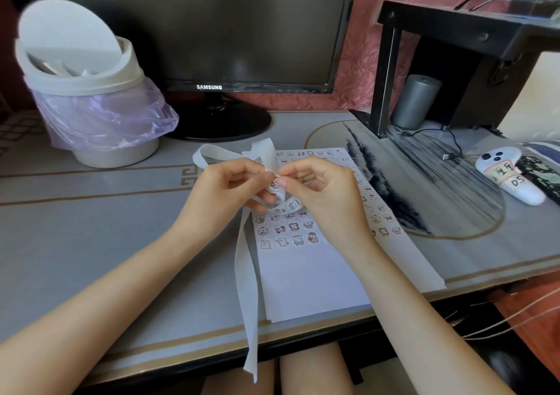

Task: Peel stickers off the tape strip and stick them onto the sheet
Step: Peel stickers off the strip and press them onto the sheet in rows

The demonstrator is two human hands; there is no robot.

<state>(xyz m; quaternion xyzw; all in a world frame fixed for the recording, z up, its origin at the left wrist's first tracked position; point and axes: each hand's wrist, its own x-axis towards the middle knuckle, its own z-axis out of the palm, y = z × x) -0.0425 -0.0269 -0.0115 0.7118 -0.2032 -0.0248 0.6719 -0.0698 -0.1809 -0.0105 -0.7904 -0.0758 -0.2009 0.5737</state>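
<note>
A white sheet (306, 276) lies on the desk in front of me, its upper part covered with several rows of small cartoon stickers (288, 234). A long white tape strip (247, 273) loops up behind my hands and hangs down over the desk's front edge. My left hand (224, 191) grips the strip between thumb and fingers just above the sheet. My right hand (318, 185) pinches the strip, or a sticker on it, right beside the left fingertips. The exact contact point is hidden by the fingers.
A lidded bin (88, 91) with a purple bag stands at the back left. A dark monitor (218, 31) stands behind the sheet. At the right are a black shelf (454, 46), a grey cylinder (416, 100), a cable and a white controller (509, 176).
</note>
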